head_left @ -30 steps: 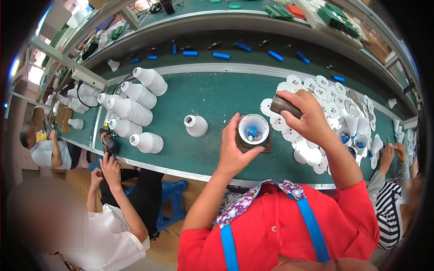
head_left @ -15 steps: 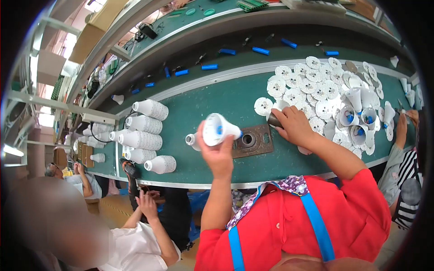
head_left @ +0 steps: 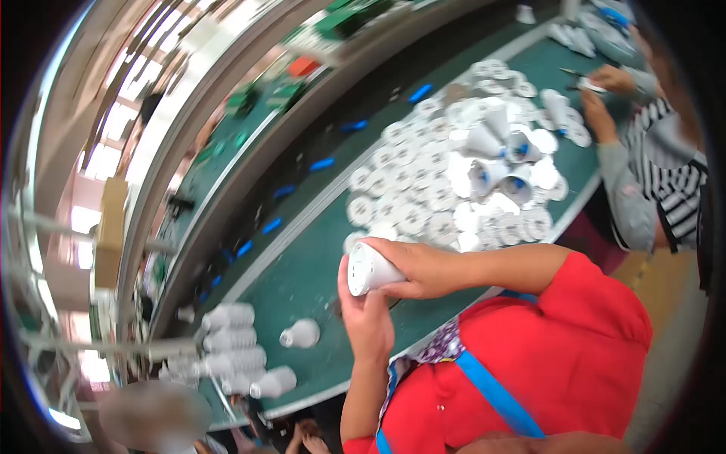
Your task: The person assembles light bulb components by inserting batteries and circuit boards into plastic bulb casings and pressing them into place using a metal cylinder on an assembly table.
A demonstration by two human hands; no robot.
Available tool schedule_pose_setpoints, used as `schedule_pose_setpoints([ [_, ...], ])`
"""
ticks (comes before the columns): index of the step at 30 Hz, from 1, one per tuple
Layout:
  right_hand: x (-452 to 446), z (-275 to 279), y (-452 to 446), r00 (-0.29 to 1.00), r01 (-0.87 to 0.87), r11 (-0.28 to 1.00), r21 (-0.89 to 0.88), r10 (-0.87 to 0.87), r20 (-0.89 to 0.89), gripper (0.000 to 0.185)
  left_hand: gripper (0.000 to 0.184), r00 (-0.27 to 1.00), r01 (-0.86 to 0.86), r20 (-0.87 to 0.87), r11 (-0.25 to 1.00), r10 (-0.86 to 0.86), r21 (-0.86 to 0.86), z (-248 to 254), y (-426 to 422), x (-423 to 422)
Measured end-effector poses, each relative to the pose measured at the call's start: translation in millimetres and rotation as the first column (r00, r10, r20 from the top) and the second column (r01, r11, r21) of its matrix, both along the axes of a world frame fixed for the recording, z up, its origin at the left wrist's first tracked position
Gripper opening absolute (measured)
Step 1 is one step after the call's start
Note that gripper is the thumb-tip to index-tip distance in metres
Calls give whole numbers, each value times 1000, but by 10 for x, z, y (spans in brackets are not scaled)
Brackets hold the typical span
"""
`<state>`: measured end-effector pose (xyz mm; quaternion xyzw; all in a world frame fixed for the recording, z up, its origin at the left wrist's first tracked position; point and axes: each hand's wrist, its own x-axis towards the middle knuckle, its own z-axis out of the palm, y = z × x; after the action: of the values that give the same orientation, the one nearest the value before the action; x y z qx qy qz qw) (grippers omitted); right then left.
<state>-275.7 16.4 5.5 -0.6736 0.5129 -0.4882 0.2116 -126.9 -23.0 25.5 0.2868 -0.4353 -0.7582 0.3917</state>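
Observation:
Both my hands hold a white cone-shaped lamp housing (head_left: 372, 270) above the bench, tilted with its wide end to the left. A flat white face with small dark marks covers that end. My left hand (head_left: 366, 321) wraps it from below and along the left, fingers closed. My right hand (head_left: 420, 268) grips the narrower side, fingers around it. Beyond my hands lies a large pile of white round discs (head_left: 412, 189). Several open white cones (head_left: 484, 178) with blue parts inside stand on the pile. A single white bulb-shaped housing (head_left: 301, 333) lies left of my hands.
More white housings (head_left: 231, 340) lie in rows at the left end of the green bench (head_left: 272, 287). Blue cylinders (head_left: 323, 163) line the dark strip behind the bench's rail. At right, a person in a striped top (head_left: 662, 159) handles small parts. Another person is at lower left.
The view has turned. My right hand has left the dark round object by the metal fixture and joined my left hand on the cone. The cone's wide end, open before, now shows a flat face.

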Motion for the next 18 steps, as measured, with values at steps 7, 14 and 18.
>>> schedule_pose_setpoints([
  [7, -1922, -42, 726, 419, 908, 419, -1, -908, -10, 59, 45, 923, 234, 328, 970, -202, -60, -131, 90, -51],
  [14, -2939, -768, 978, 416, 909, 377, 176, -825, -383, 51, 44, 803, 389, 550, 901, -229, -193, -312, 99, -146],
  [18, -2962, -711, 972, 436, 895, 314, 316, -765, -474, 49, 41, 730, 420, 672, 857, -124, -299, -308, -168, -157],
])
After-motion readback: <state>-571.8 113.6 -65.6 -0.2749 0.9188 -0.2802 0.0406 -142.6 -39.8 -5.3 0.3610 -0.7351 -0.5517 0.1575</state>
